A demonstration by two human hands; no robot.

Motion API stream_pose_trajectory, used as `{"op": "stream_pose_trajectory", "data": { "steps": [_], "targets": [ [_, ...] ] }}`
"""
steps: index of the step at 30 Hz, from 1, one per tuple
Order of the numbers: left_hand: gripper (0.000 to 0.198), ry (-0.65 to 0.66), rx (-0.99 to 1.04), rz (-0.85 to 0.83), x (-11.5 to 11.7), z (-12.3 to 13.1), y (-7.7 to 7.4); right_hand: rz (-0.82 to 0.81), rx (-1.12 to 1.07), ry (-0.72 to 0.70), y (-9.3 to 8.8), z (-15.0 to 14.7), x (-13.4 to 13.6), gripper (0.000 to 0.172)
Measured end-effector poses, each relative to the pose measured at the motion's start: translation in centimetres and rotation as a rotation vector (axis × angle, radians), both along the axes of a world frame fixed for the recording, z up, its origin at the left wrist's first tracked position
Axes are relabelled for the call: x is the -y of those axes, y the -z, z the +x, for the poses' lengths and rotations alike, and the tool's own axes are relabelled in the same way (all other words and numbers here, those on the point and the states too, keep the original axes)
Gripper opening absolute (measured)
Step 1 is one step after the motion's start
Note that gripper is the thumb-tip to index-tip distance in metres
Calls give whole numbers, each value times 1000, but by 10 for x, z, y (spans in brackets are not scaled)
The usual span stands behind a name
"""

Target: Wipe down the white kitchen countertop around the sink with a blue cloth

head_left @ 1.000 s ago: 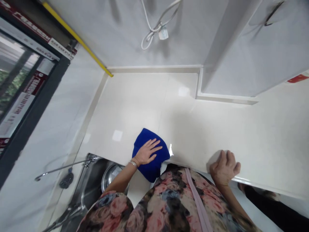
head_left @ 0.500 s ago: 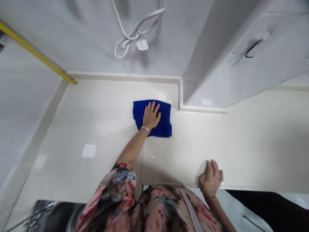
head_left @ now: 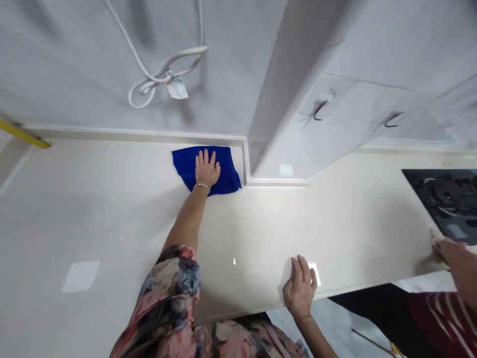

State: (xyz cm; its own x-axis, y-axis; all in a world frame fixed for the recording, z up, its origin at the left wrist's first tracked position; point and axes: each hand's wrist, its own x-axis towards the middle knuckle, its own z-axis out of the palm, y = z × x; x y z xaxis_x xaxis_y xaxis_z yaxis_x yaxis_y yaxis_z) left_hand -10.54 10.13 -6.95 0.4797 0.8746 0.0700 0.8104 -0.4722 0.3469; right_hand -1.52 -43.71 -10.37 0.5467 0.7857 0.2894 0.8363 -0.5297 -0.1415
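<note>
A blue cloth [head_left: 227,171] lies on the pale countertop [head_left: 335,223], close to the raised edge strip along the wall. My left hand [head_left: 207,169] is flat on top of the cloth, its fingers spread and pointing to the wall; a bracelet circles the wrist. Near the counter's front edge my right hand [head_left: 300,286] rests on the surface with slightly bent fingers, some space between them, and nothing seen in it.
A boxed wall corner [head_left: 286,166] juts onto the counter, with hooks [head_left: 319,109] on it. A white cable [head_left: 160,79] hangs above. At the right are a black hob [head_left: 447,199] and another person's hand [head_left: 449,248]. A yellow strip [head_left: 26,135] is far left.
The view has shifted to the right, bringing in the hob and the other person. The cloth, under my left hand, has moved toward the wall and the boxed corner.
</note>
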Motion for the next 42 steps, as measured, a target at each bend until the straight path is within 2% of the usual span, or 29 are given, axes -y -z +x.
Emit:
{"op": "stream_pose_trajectory", "data": {
  "steps": [2, 5, 13, 20, 23, 25, 28, 30, 33, 37, 42],
  "targets": [
    [67, 64, -16, 10, 22, 2, -1, 19, 0, 7, 1, 0, -2, 74],
    [64, 155, -34, 18, 67, 5, -2, 50, -4, 25, 5, -2, -4, 74],
    [61, 249, -69, 48, 191, -12, -4, 101, -33, 51, 17, -3, -11, 76],
    [61, 493, -26, 93, 301, -22, 6, 138, -79, 88, 13, -5, -25, 66],
    [61, 615, 0, 91, 329, -23, 7, 89, -149, 120, 8, -4, -32, 64],
    [60, 673, 14, 97, 336, -26, 6, 83, -191, 132, 5, -1, -35, 66],
    [58, 735, 24, 108, 333, -39, 2, 92, -220, 130, 2, 3, -38, 69],
    [57, 765, 12, 107, 328, -58, 1, 72, -228, 121, 1, 4, -37, 71],
    [57, 746, -16, 100, 319, -101, 0, 26, -239, 106, -2, 5, -33, 72],
    [60, 582, -51, 83, 300, -170, 1, -8, -237, 104, -3, 5, -29, 73],
    [69, 183, -122, 63, 250, -274, 7, -19, -249, 100, -4, 5, -26, 70]
  ]
}}
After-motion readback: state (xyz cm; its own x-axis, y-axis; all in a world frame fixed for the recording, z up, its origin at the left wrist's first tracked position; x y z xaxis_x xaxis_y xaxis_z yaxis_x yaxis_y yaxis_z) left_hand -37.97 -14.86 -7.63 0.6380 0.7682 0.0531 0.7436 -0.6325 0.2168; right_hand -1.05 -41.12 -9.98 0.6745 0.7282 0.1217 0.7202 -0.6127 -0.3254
